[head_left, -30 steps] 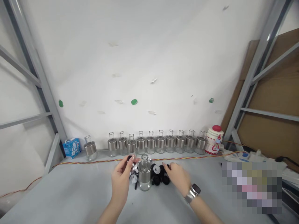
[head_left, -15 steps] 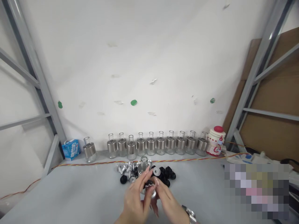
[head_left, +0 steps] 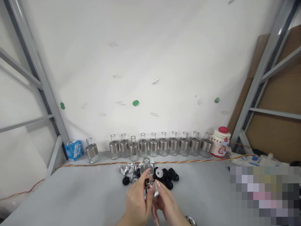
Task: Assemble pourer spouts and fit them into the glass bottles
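My left hand (head_left: 136, 199) and my right hand (head_left: 166, 202) meet low in the middle of the head view, fingers closed. Between them is a small silver and black stopper piece (head_left: 151, 185), mostly covered by the fingers; whether its parts are joined I cannot tell. Just beyond my fingertips stands a glass bottle (head_left: 146, 163), its lower part hidden by my hands. Silver stopper parts (head_left: 128, 169) lie to the left of that bottle. Several black rubber-like caps (head_left: 168, 182) are heaped to its right, beside a pale disc (head_left: 159, 173).
Several glass bottles with metal sleeves (head_left: 164, 145) line the wall, one (head_left: 92, 151) apart at left. A blue carton (head_left: 74, 150) and a white jar with a red lid (head_left: 220, 142) flank them. A twisted wire (head_left: 188, 161) crosses the grey table (head_left: 94, 194). A blurred patch covers the right.
The silver and black piece has turned between my fingers, and my right hand has shifted slightly. The whole view has moved a little; the bottles stand as before.
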### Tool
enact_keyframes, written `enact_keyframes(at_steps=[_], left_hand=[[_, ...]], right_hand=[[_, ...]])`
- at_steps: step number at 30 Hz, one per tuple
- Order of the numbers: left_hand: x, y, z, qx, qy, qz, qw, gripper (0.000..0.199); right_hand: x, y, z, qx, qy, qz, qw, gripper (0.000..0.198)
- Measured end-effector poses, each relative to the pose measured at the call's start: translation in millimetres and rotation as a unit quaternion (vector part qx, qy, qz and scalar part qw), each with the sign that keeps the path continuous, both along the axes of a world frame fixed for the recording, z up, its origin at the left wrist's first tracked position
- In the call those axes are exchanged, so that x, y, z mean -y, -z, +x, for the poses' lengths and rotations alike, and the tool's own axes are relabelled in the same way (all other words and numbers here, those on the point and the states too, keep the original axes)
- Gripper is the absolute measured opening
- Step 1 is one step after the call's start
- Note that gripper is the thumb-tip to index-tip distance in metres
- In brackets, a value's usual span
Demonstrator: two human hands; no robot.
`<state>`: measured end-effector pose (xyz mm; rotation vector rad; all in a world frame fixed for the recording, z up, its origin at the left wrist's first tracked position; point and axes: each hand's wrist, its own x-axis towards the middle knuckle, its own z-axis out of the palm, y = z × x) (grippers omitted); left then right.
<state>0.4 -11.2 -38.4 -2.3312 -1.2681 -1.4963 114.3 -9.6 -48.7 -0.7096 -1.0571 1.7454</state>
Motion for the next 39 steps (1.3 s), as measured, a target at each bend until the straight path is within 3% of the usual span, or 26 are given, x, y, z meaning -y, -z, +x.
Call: enact_keyframes(at_steps=[4, 7, 16, 21, 29, 32, 35, 37, 39], left_hand=[[-2, -5.7, -2, -0.069, 0.023, 0.055, 0.996, 0.048], [-4, -8.1, -4, -0.093, 0.011, 0.114, 0.989, 0.046], [-11, -7.6, -3, -0.107, -0.044, 0.181, 0.977, 0.030], [-12, -2.2, -3, -0.163, -0.059, 0.188, 0.967, 0.022], [-10, -1.1, 1, -0.172, -0.098, 0.239, 0.951, 0.021], [-14, -6.4, -11, -0.090, -0.112, 0.192, 0.971, 0.025], [-19, -14.4, -24, 0.051, -0.105, 0.051, 0.992, 0.030], [-19, -19.2, -27, 0.159, -0.067, -0.076, 0.982, 0.034], [-18, -22.4, -23, 0.253, -0.024, -0.183, 0.950, 0.037]], right_hand=[[-5, -2, 1, -0.062, -0.075, -0.124, 0.988, 0.057], [-6, -4, 3, -0.062, -0.130, -0.163, 0.976, 0.063], [-3, -5, 1, -0.017, -0.060, -0.057, 0.996, 0.055], [2, -6, -2, 0.006, 0.011, -0.064, 0.998, 0.047], [9, -7, -6, -0.026, 0.011, -0.054, 0.998, 0.045], [7, -9, 0, -0.054, -0.025, -0.047, 0.997, 0.050], [4, -13, 6, -0.095, -0.048, -0.044, 0.993, 0.049], [2, -16, 7, -0.115, -0.051, -0.037, 0.991, 0.049], [1, -17, 7, -0.118, -0.055, -0.029, 0.991, 0.049]])
